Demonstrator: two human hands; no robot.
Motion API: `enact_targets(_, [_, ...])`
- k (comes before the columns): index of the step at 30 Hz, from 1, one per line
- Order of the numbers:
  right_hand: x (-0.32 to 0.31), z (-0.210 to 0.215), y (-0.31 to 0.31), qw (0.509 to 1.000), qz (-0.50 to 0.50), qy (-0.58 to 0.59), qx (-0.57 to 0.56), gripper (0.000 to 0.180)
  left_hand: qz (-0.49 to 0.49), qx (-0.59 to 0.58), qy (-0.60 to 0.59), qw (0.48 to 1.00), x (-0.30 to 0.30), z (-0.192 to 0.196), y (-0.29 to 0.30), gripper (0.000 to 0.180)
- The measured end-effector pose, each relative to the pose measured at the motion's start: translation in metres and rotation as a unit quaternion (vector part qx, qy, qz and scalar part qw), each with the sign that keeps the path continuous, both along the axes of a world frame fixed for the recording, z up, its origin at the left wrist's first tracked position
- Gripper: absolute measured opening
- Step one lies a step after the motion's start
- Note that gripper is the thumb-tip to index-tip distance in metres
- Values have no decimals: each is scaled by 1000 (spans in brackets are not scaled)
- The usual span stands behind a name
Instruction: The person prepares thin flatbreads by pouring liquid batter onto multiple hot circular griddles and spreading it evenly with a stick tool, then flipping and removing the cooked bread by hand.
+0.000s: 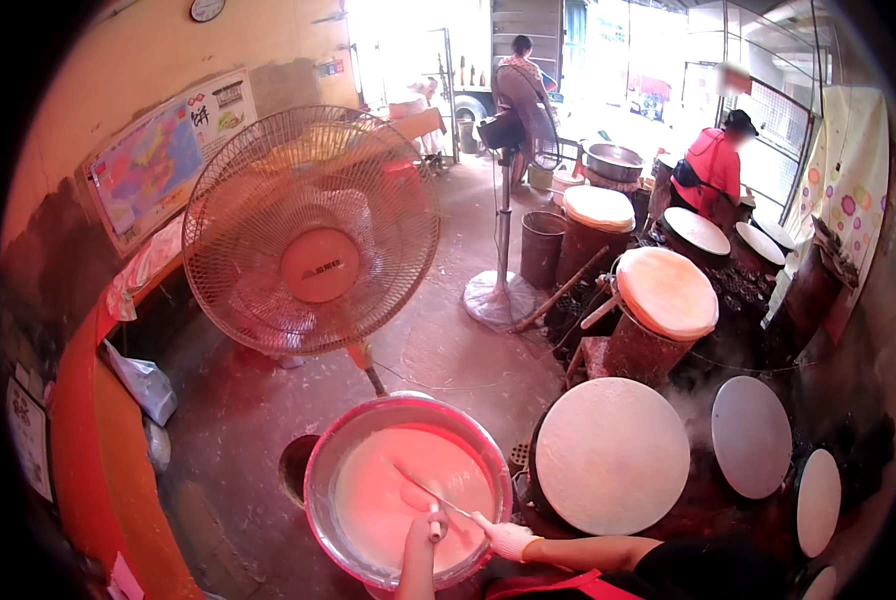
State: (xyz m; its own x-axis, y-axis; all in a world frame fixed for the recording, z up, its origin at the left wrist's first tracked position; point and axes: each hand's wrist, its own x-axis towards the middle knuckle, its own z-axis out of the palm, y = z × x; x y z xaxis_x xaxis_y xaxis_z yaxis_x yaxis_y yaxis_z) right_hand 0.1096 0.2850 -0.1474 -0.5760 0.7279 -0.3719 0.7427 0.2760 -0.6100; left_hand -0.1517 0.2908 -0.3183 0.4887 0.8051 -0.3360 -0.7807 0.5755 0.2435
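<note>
Forearms entering from the six o'clock edge, both angled up toward a big steel basin (320,470) of pale batter (388,500) at the lower centre. Left hand (434,524) raised upright over the near rim, fingers curled shut around a short stick handle. Right hand (506,538), in a pale glove, reaching in from four o'clock, closed on the near end of a thin rod (433,492) slanting up to ten o'clock across the batter.

Round grey griddle (611,455) just beside the basin at three o'clock, steaming at its far edge; smaller round plates (751,436) beyond it toward the right rim. Cloth-topped drum (666,292) at one o'clock, more such drums behind it. Large pedestal fan (311,232) standing at eleven o'clock of the basin, a second fan (521,112) farther back. Bare reddish concrete floor (448,340); orange counter (98,440) curving along the nine o'clock side, poster on the wall above. Person in a red top (713,165) working at the far drums, another person (520,50) near the bright doorway at twelve o'clock.
</note>
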Motion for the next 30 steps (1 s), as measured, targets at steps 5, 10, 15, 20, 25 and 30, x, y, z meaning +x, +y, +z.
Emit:
enact_targets(5, [60, 33, -24, 998, -15, 58, -6, 65, 124, 5, -31, 992, 28, 67, 23, 3])
enact_targets(10, [116, 61, -39, 980, 15, 158, 118, 61, 277, -11, -46, 960, 38, 204, 13, 18])
enact_targets(15, [157, 115, -43, 978, 38, 153, 134, 64, 309, 24, -6, 951, 70, 334, -11, 17])
enact_targets(20, [166, 153, -29, 961, 68, 188, 191, 68, 328, 100, 431, 835, 76, 427, -33, 18])
enact_targets(25, [158, 180, -11, 915, 22, 258, 308, 70, 259, 175, 590, 744, 25, 514, -16, 25])
enact_targets(30, [116, 173, 12, 917, -37, 244, 312, 66, 197, -41, 452, 869, -14, 476, 22, 30])
